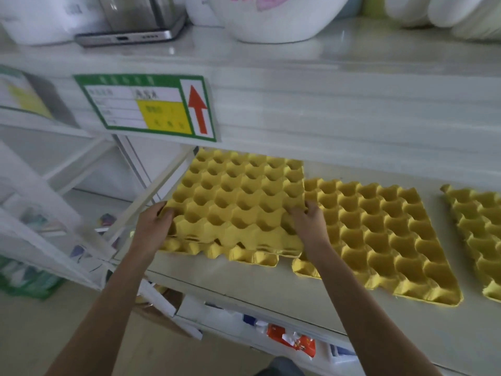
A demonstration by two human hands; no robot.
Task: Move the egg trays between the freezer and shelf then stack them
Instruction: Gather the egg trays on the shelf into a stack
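A yellow egg tray [238, 196] lies on top of another yellow tray [244, 253] at the left end of the white shelf [244, 283]; the lower one shows only at its front edge. My left hand [154, 226] grips the top tray's left front corner. My right hand [309, 223] grips its right front corner. To the right a second yellow tray [385, 240] lies flat on the shelf, touching the stack's right side. A third yellow tray [479, 240] lies further right, cut off by the frame edge.
The upper shelf [325, 85] overhangs the trays, carrying a green label with a red arrow [146, 107]. On it stand a phone [127, 38], a white bowl [273, 17] and stacked white dishes [444, 12]. Packets [292, 340] lie on the shelf below.
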